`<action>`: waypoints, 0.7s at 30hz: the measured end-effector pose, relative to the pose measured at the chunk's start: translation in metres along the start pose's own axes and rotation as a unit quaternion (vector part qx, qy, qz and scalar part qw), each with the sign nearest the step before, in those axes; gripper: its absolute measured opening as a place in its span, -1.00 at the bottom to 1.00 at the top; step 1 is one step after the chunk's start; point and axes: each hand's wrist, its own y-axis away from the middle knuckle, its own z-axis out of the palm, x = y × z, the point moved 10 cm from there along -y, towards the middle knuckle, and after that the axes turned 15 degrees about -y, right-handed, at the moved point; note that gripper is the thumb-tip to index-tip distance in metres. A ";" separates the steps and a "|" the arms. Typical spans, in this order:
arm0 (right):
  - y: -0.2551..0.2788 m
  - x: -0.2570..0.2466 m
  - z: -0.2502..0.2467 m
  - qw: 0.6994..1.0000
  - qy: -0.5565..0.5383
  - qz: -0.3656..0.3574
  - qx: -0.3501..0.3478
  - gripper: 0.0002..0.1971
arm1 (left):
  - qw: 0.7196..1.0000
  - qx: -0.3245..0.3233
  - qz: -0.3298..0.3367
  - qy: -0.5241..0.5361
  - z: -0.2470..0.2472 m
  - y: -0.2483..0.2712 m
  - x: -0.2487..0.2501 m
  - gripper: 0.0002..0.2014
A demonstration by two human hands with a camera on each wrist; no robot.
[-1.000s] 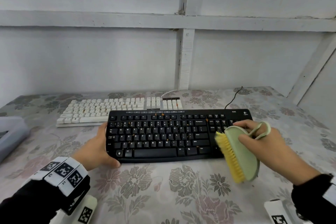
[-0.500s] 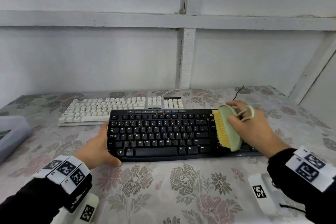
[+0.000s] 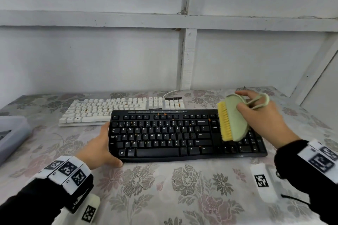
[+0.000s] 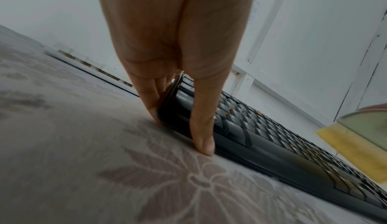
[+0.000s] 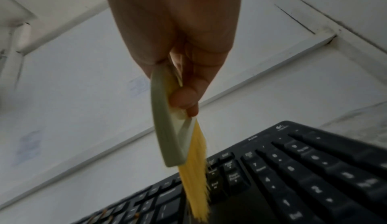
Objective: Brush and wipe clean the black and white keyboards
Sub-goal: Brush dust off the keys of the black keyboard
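The black keyboard lies across the middle of the floral table, with small orange crumbs scattered on its keys. My left hand holds its left end, thumb on the front corner and fingers against the side. My right hand grips a pale green brush with yellow bristles, tilted on edge over the keys left of the number pad. The bristles face left. The white keyboard lies behind the black one, at the left, also with a few crumbs.
A grey plastic tray sits at the table's left edge. A white panelled wall rises directly behind both keyboards. The white keyboard's cable curls toward the wall. A flowered cloth covers the table in front of the black keyboard.
My right hand has carried the brush from the keyboard's front right edge up and back, to the upper right of the keyboard. The left hand has stayed on the keyboard's left end.
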 end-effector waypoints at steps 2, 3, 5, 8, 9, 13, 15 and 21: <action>-0.006 0.002 0.008 1.000 -0.001 0.007 -0.003 -0.68 | 1.000 0.002 0.001 0.000 0.000 0.000 0.000 0.25; -0.006 0.004 0.013 1.000 0.005 0.012 -0.012 -0.67 | 1.000 0.002 0.001 0.000 0.000 0.000 0.000 0.24; 0.004 0.010 0.020 0.999 0.032 0.016 -0.033 -0.69 | 1.000 0.000 0.002 0.002 0.000 -0.001 -0.001 0.25; 0.029 0.023 0.023 0.997 0.053 0.019 -0.055 -0.69 | 1.000 -0.004 -0.001 0.006 0.002 -0.003 -0.004 0.27; 0.038 0.026 0.023 0.996 0.051 0.019 -0.064 -0.69 | 1.000 -0.004 -0.001 0.005 0.002 -0.003 -0.004 0.27; 0.056 0.026 0.023 0.993 0.048 0.035 -0.104 -0.74 | 1.000 -0.007 -0.004 0.003 0.002 -0.003 -0.005 0.27; 0.050 0.020 0.018 0.993 0.045 0.040 -0.101 -0.75 | 1.000 -0.007 -0.009 0.000 0.002 -0.003 -0.005 0.28; 0.009 -0.005 0.007 1.000 0.004 -0.008 -0.019 -0.70 | 1.000 -0.007 -0.011 -0.006 0.001 -0.001 -0.001 0.26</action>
